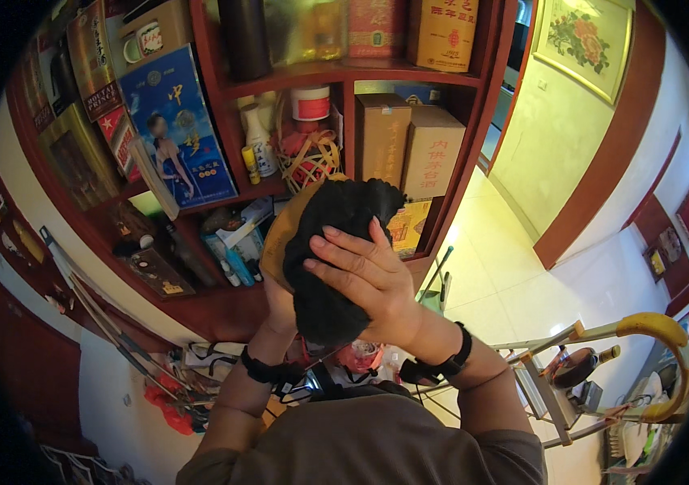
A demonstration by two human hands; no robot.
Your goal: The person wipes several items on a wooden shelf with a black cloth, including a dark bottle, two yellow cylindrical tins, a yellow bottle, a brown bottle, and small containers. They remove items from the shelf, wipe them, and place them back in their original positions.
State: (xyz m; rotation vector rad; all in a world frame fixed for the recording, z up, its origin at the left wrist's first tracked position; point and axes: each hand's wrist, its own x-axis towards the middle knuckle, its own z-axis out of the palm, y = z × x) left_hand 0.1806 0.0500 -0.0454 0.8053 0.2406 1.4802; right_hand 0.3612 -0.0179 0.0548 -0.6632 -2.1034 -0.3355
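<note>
Spread fingers of my right hand (375, 282) press a black cloth (329, 303) against an ochre-brown object with a curved side (279, 239). My left hand (279, 303) supports that object from behind on its left side, with most of its fingers hidden. The cloth covers much of the object, so its exact kind cannot be told. Both are held up in front of a red-brown wooden display cabinet (296, 79). Behind the object's upper edge sits a woven basket (314, 157) with a red item inside.
The cabinet holds liquor boxes (435, 151), a white ceramic bottle (256, 136), a yellow glue stick (251, 165) and a blue picture box (181, 133) jutting forward. At right, a stepladder (554, 394) with a yellow-padded rail bears a dark bottle (575, 368). Metal poles (108, 321) lean at left.
</note>
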